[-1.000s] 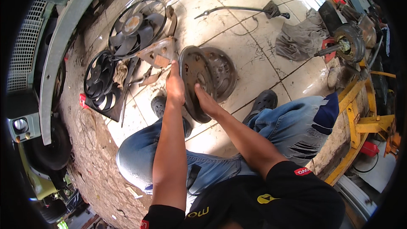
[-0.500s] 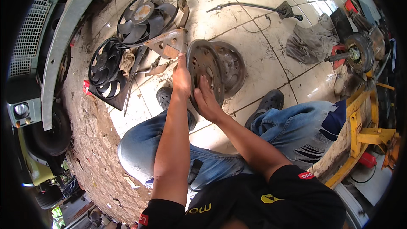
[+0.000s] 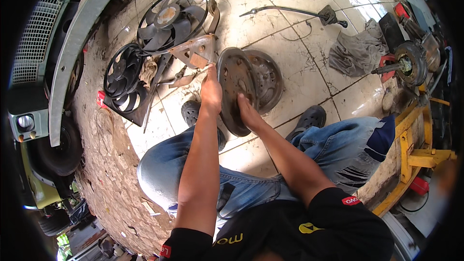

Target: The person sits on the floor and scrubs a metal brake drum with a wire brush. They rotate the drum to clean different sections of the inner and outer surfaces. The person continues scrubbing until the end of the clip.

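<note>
A rusty, dished steel wheel disc [image 3: 237, 75] with holes stands tilted on the tiled floor between my feet. My left hand [image 3: 211, 89] is closed at its left edge, fingers partly hidden. My right hand [image 3: 250, 115] grips its near right side, thumb on the dished face and the other fingers hidden behind. Behind it to the right lies a second, similar wheel disc [image 3: 269, 82], partly covered by the first. By my left fingertips is a small brown rectangular piece [image 3: 198, 60], seen against a triangular metal bracket [image 3: 205, 44].
Two black fans, a large one [image 3: 181, 21] and a smaller one [image 3: 121, 70], lie to the left. A lever with a long rod [image 3: 290, 10] lies at the far side. Right are a grey rag [image 3: 355, 50], a hub part [image 3: 411, 63] and a yellow frame [image 3: 405, 152].
My right hand has shifted from lying on the disc's inner face to holding its near right side. The disc has turned slightly more face-up. My left hand stays at its left edge.
</note>
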Tool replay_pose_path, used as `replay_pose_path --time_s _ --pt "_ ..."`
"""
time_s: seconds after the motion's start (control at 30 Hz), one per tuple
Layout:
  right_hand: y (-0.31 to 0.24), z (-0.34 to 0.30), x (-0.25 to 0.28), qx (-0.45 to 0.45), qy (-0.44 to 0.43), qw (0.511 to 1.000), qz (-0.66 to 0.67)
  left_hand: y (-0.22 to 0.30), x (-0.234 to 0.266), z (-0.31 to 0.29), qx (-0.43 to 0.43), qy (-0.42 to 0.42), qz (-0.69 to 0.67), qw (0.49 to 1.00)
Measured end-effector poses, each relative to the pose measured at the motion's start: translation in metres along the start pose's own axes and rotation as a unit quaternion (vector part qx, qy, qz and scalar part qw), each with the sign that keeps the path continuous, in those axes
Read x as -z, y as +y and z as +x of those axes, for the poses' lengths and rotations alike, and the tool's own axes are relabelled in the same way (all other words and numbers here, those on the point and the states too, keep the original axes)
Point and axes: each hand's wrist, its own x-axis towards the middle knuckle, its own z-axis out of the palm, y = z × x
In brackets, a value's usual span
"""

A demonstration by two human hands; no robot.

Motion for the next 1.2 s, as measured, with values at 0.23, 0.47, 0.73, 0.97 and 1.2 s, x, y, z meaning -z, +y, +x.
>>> replay_pose_path --time_s 0.23,0.47,0.73,0.97,1.2 --pt "0.031 0.006 0.006 0.038 -0.004 0.999 0.008 -0.001 -0.009 0.003 0.012 0.009 0.021 1.000" --pt "0.001 -0.009 0.003 0.054 -0.010 0.998 0.043 -0.014 -0.008 0.018 0.021 -0.013 0.005 1.000" --pt "-0.002 -0.014 0.008 0.051 0.048 0.997 -0.014 -0.006 -0.014 0.008 0.028 -0.017 -0.030 0.999" --pt "-0.013 -0.024 0.018 0.147 0.126 0.981 -0.028 -0.007 -0.022 0.010 -0.007 0.024 0.045 0.999" --pt "-0.013 -0.038 0.002 0.212 0.137 0.965 0.069 -0.032 -0.026 0.039 0.031 -0.008 0.039 0.999"
